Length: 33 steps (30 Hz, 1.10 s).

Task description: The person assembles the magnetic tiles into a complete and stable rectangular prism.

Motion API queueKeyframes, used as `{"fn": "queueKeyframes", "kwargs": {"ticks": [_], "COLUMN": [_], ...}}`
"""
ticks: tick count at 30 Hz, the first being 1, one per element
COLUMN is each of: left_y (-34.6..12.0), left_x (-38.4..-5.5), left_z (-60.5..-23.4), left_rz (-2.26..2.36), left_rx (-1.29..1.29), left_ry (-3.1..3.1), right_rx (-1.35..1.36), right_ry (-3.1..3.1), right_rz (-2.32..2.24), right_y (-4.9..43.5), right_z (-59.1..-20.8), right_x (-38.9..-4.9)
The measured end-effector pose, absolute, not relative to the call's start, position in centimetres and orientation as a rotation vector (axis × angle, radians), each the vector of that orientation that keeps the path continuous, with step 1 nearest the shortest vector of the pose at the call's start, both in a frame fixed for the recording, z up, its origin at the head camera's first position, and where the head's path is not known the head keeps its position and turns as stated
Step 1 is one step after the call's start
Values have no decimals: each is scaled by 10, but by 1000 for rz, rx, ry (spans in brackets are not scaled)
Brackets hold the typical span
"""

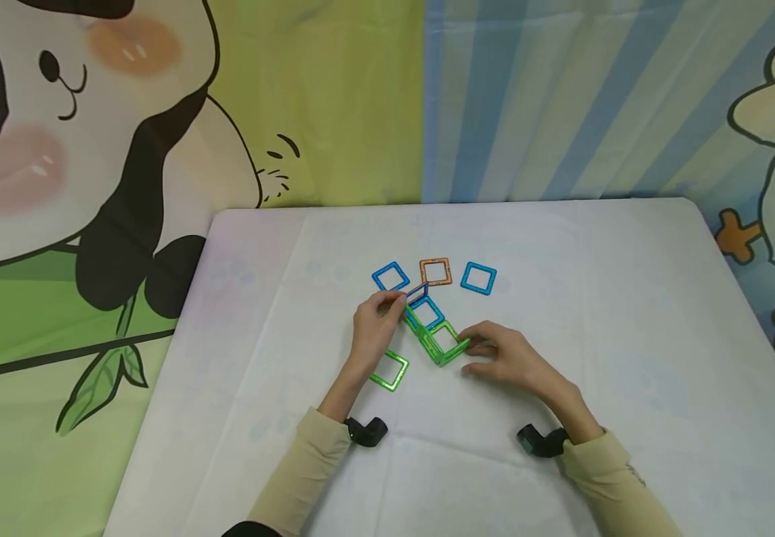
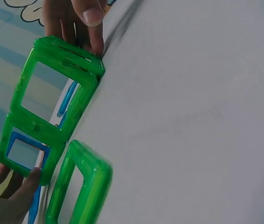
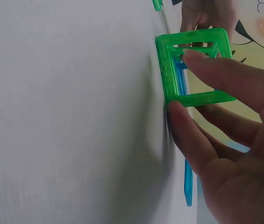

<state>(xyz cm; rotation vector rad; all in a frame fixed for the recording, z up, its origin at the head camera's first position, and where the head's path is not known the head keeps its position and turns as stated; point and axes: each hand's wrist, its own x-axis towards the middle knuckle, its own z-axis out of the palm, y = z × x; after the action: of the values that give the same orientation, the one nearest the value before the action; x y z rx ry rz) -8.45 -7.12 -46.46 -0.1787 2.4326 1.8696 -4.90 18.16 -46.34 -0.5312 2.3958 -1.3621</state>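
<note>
Square magnetic tiles stand joined in the middle of the table. Two upright green tiles (image 2: 33, 126) form a row along the near-left side, with another upright green tile (image 3: 196, 100) at the right end. Inside lie a flat green tile (image 1: 445, 323) and a flat blue tile (image 1: 437, 304); a darker blue tile (image 1: 418, 291) stands tilted at the far end. My left hand (image 1: 377, 326) pinches the far end of the green row. My right hand (image 1: 511, 356) touches the right-end green tile with its fingers, the thumb apart from it.
A loose green tile (image 1: 405, 364) lies beside my left wrist. Behind the structure lie a blue tile (image 1: 401, 271), an orange tile (image 1: 450, 271) and a light blue tile (image 1: 492, 282). The white tabletop (image 1: 629, 313) meets a printed cloth backdrop (image 1: 360, 104).
</note>
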Motion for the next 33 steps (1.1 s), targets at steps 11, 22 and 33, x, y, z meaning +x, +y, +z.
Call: {"fn": "queueKeyframes", "kwargs": {"ticks": [11, 22, 33], "left_y": [-69, -65, -65], "left_x": [-92, -97, -100], "left_z": [-463, -464, -465], "left_rz": [1895, 1885, 1871], "left_rx": [-235, -315, -323], "left_ry": [2390, 2431, 2459], "right_rx": [-633, -680, -693], "right_ry": [2391, 2375, 2539], "right_rz": [-1331, -1304, -1297], "right_y": [167, 157, 161], "right_z": [-462, -463, -458], "right_x": [-42, -42, -55]}}
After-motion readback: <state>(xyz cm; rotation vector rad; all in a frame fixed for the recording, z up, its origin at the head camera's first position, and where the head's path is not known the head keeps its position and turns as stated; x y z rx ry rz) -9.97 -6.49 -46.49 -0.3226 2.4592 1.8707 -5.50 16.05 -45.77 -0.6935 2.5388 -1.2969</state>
